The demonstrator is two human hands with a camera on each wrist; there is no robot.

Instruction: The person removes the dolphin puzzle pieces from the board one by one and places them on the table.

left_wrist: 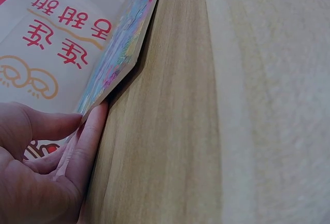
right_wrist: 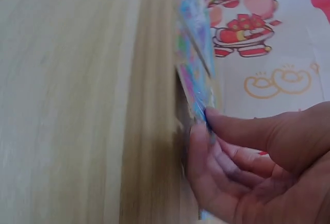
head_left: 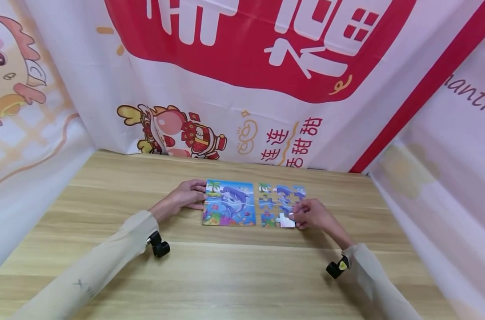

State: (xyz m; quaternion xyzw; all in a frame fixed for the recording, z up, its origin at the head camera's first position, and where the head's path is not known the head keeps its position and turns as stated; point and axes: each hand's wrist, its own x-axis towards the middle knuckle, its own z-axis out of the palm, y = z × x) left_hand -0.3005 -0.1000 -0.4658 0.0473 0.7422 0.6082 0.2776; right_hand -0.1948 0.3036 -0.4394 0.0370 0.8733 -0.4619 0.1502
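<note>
A dolphin picture board (head_left: 229,203) lies on the table, its surface showing a palm tree, sea and coral. My left hand (head_left: 186,194) pinches its left edge between thumb and fingers; the left wrist view shows the board's edge (left_wrist: 138,54) raised slightly off the wood. To its right, several jigsaw pieces (head_left: 267,203) with matching dolphin scenery lie in rows. In my right hand (head_left: 312,214), thumb and fingertips pinch a puzzle piece (head_left: 286,220), whose face is washed out by glare, at the bottom row. My right fingers hide part of the pieces around it.
The wooden table (head_left: 242,275) reaches back to a white cloth (head_left: 234,102) with red printing. More printed cloth hangs at the left (head_left: 30,89) and right (head_left: 446,178) sides. A small black camera sits on each wrist.
</note>
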